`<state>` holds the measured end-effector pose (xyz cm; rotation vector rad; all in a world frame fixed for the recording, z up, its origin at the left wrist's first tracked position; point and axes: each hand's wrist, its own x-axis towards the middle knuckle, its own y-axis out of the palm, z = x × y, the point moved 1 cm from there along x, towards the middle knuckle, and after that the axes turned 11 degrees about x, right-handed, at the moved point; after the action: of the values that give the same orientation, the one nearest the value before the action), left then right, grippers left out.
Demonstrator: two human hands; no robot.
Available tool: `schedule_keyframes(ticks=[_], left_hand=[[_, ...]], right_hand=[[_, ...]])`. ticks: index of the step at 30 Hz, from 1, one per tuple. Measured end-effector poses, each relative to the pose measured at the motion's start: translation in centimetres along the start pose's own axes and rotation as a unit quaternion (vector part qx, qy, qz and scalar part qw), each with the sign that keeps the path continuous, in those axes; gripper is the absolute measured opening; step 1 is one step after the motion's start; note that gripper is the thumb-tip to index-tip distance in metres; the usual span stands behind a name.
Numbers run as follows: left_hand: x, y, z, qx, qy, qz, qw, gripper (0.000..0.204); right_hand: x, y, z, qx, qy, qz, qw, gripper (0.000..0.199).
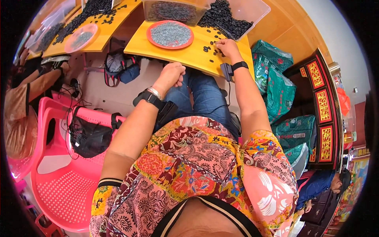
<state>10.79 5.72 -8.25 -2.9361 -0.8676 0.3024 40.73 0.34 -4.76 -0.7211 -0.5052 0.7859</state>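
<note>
My right hand (228, 48) reaches over the yellow table (177, 55). Its fingers are pinched together among loose small black oval pieces (207, 49); whether one is in the pinch is too small to tell. My left hand (173, 75) is closed just off the table's front edge, above my lap, and hides whatever it may hold. Between and beyond my hands, a red round plate (192, 39) carries a heap of small silvery-grey pieces (170, 34). A large pile of the black pieces (225, 19) spills from a clear plastic bin (258, 12) at the back right.
Another clear bin (175, 12) with dark pieces stands behind the plate. Green bags (276, 91) are stacked at my right. A pink chair (65, 189) holding a black bag (90, 136) is at my left. Someone sits at the left table (98, 45); another person (319, 189) is far right.
</note>
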Motion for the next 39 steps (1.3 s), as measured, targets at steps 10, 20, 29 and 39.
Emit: schedule_keyframes(ticks=[10, 20, 29, 39], left_hand=[[0.1, 0.1, 0.3, 0.004, -0.003, 0.014, 1.000, 0.021], [0.3, 0.2, -0.3, -0.010, 0.002, 0.015, 1.000, 0.021], [0.0, -0.6, 0.0, -0.086, 0.024, -0.041, 0.995, 0.019], [-0.1, -0.7, 0.0, -0.117, 0.051, -0.037, 0.991, 0.017]], right_hand=[[-1.9, 1.2, -0.7, -0.054, -0.004, -0.002, 0.999, 0.018], [-1.6, 1.8, -1.1, -0.012, -0.037, -0.004, 0.999, 0.010], [-8.7, 5.7, 9.3, 0.275, -0.071, 0.221, 0.933, 0.014], [-10.2, 7.1, 11.3, 0.216, -0.145, 0.213, 0.942, 0.011]])
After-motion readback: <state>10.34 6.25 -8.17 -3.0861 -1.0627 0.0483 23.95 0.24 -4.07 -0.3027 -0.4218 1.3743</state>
